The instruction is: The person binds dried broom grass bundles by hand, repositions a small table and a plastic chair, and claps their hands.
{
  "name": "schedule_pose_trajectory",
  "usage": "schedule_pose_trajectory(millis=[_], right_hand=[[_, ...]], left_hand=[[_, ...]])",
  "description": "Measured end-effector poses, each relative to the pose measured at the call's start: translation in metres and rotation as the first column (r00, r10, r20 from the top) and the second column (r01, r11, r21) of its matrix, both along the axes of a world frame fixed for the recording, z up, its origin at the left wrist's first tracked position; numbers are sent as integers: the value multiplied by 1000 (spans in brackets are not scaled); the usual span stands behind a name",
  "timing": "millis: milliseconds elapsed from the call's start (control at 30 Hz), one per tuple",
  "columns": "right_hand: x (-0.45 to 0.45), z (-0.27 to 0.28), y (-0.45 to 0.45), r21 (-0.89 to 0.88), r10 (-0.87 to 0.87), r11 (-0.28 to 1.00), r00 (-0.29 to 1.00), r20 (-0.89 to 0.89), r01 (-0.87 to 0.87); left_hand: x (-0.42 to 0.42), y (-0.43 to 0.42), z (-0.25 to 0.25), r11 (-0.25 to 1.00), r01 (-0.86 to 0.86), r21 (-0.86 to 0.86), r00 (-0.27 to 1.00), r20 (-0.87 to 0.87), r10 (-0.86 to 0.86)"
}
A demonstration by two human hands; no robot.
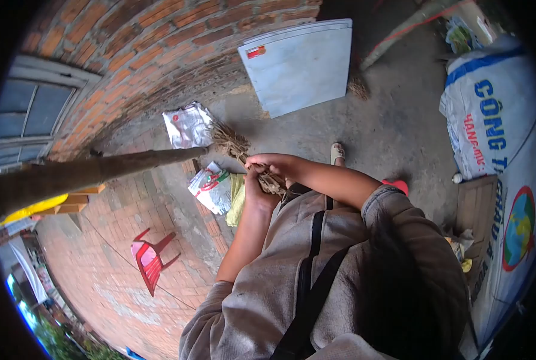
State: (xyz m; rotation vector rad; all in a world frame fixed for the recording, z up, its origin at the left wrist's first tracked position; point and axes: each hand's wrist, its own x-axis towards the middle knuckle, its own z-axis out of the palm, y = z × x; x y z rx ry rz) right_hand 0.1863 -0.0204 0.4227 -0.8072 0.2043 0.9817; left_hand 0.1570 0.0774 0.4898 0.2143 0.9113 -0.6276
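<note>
A bundle of dry brown stalks or roots [230,141] is held in front of my torso, its frayed end pointing up and to the left. My left hand [259,191] is closed round the lower part of the bundle. Beside it, my right hand [269,162] grips the bundle from above, the two hands almost touching. Part of the bundle is hidden behind my fingers and wrist. Beyond its frayed end a silver-white sack [188,126] lies on the floor, and a printed white bag [211,189] lies left of my left hand.
A wooden pole [99,173] crosses from the left. A white panel [301,69] leans by the brick wall [142,54]. A red plastic chair [150,259] is on the brick paving. Large printed sacks [490,120] stand at the right. A yellow-green sack [236,201] lies near my left forearm.
</note>
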Motion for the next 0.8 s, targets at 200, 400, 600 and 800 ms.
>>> schedule_pose_trajectory(millis=[200, 400, 600, 800], right_hand=[[-42, -14, -64, 110, -55, 992, 995, -87, 64], [-122, -45, -175, 112, -335, 921, 906, -259, 373], [-190, -61, -358, -30, -433, 901, 899, -56, 432], [-243, -65, -504, -155, -557, 800, 814, 166, 579]], left_hand=[[-21, -50, -31, 991, 104, -88, 987, -112, -113], [-68, -223, -57, 926, 371, 74, 926, -110, -362], [-139, -391, -53, 862, 506, 13, 862, -56, -505], [-173, -489, -40, 586, 810, 8, 581, 126, -804]])
